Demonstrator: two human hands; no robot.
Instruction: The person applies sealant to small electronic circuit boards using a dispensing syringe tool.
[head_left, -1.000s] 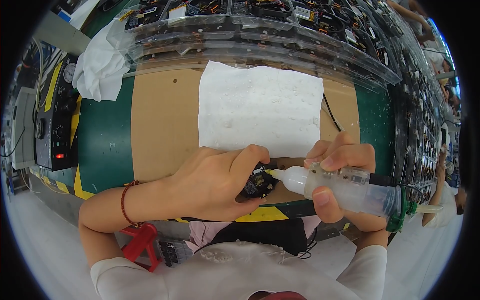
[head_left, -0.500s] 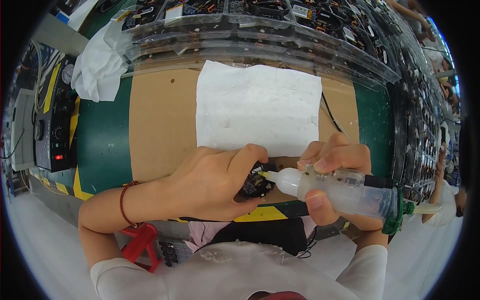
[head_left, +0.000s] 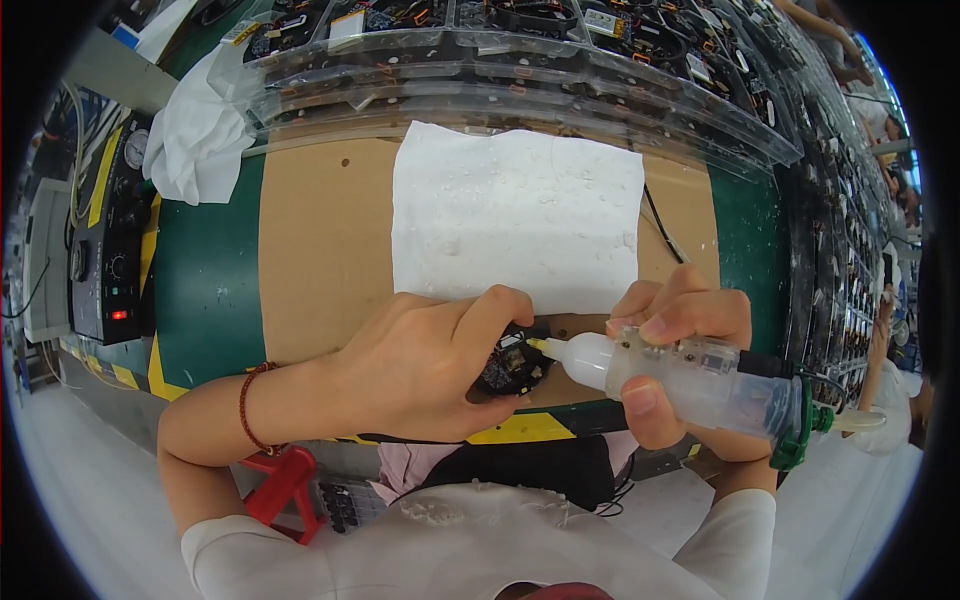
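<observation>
from my remote seat i see the small black rounded electronic unit with an exposed circuit board point(head_left: 515, 368) near the near edge of the bench, just beyond a yellow-and-black striped edge point(head_left: 525, 428). the left hand point(head_left: 420, 355) is clamped on it, index finger on the far side and thumb on the near side. the right hand point(head_left: 705, 318) is closed around a translucent plastic dispensing syringe with a white nose point(head_left: 685, 380), its thumb on the near side and fingers on the far side. the syringe's thin yellowish tip point(head_left: 542, 346) points left at the unit; i cannot tell whether it touches. a green end cap point(head_left: 792, 430) sits at the syringe's right end.

beyond the hands i see a white rectangular sheet with small bumps point(head_left: 515, 220) on a flat brown board point(head_left: 325, 235). the board lies over a green bench top point(head_left: 205, 265). farther off are stacked clear plastic trays point(head_left: 470, 45) of electronic parts. at far left a black control box with a red light point(head_left: 105, 250) stands near a crumpled white cloth point(head_left: 195, 145).
</observation>
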